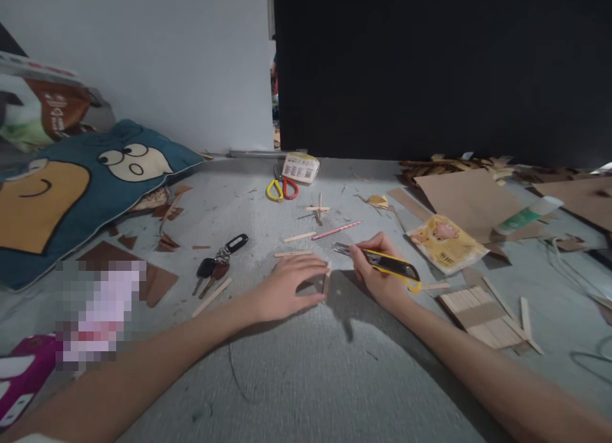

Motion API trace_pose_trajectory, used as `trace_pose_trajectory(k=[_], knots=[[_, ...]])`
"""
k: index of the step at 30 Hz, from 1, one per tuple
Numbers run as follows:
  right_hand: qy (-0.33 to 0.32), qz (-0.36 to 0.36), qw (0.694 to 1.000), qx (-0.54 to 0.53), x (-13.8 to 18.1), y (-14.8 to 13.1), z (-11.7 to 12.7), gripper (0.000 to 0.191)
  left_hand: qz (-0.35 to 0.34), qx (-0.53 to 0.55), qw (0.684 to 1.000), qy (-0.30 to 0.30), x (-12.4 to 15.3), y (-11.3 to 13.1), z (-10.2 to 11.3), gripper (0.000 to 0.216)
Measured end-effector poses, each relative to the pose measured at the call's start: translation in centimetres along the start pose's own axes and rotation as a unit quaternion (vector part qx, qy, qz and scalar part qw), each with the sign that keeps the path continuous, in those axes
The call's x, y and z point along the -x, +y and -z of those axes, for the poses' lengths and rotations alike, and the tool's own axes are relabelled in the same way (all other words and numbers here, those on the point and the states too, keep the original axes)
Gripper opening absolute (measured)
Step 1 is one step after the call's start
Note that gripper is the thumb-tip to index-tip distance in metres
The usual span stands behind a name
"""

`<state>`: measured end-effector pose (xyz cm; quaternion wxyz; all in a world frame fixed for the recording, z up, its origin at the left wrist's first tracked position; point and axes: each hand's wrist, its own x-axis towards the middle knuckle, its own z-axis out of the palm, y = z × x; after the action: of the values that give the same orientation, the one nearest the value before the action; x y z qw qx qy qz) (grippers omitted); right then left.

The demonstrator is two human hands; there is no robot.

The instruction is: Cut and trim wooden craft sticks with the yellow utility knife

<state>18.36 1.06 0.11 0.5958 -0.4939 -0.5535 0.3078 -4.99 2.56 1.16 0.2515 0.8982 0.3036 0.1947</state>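
**Knife in the right hand, left hand flat beside a craft stick**

The left hand (287, 289) lies palm-down on the grey carpeted surface (306, 373), its fingers stretched out and held close together; the fingertips touch a short pale wooden craft stick (326, 279), which lies just in front of the person, between the two hands; whether anything sits under the palm cannot be told. The right hand (380, 274) is closed around a yellow-and-black utility knife (389, 263); thumb and forefinger pinch the front of the handle, the other fingers curl beneath it, and the metal tip points left, just above the far end of the stick.

To the left of the left hand lies a bunch of dark keys with a black fob (217, 264); a long plain wooden stick (211, 297) rests near it. Beyond the hands lie a thin pink pencil (337, 230), a small cross of wooden sticks (318, 208), and a pair of scissors with one yellow and one red handle (282, 189). Right of the knife sits a yellow printed packet (447, 242); nearer the person is a flat panel of joined wooden sticks (482, 315); farther back, a white-and-green glue tube (526, 215) lies on a sheet of brown cardboard (459, 197). A blue cartoon-faced cushion (71, 194) fills the left edge.
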Motion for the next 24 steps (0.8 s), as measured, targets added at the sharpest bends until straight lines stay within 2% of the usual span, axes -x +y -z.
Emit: trace_pose_trajectory(k=[3, 6, 9, 12, 14, 18, 21, 24], knots=[[0.027, 0.034, 0.999, -0.021, 0.3, -0.3, 0.3, 0.036, -0.032, -0.019, 0.999, -0.015, 0.2, 0.2, -0.6, 0.024], [-0.012, 0.050, 0.999, 0.002, 0.4, -0.7, 0.5, 0.030, -0.036, -0.033, 0.999, 0.007, 0.4, 0.4, -0.8, 0.014], [-0.058, 0.058, 0.995, 0.062, 0.3, -0.8, 0.6, 0.035, 0.001, -0.015, 0.999, 0.028, 0.3, 0.9, -0.9, 0.023], [-0.062, 0.049, 0.993, 0.088, 0.2, -0.9, 0.6, 0.035, 0.055, 0.003, 0.997, 0.051, -0.1, 1.6, -1.0, 0.049], [-0.053, 0.038, 0.995, 0.080, 0.2, -1.0, 0.6, 0.035, 0.062, 0.003, 0.997, 0.039, -0.4, 1.9, -1.2, 0.057], [-0.053, 0.025, 0.994, 0.089, 0.4, -1.4, 0.9, 0.036, 0.054, -0.025, 0.998, 0.025, -0.2, 2.1, -2.0, 0.049], [-0.064, 0.041, 0.989, 0.125, 0.6, -1.3, 1.1, 0.039, 0.037, -0.055, 0.997, 0.044, 0.4, 2.1, -2.3, 0.040], [-0.070, 0.068, 0.982, 0.159, 0.8, -0.8, 1.1, 0.038, 0.049, -0.083, 0.993, 0.071, 0.6, 1.9, -2.0, 0.033]])
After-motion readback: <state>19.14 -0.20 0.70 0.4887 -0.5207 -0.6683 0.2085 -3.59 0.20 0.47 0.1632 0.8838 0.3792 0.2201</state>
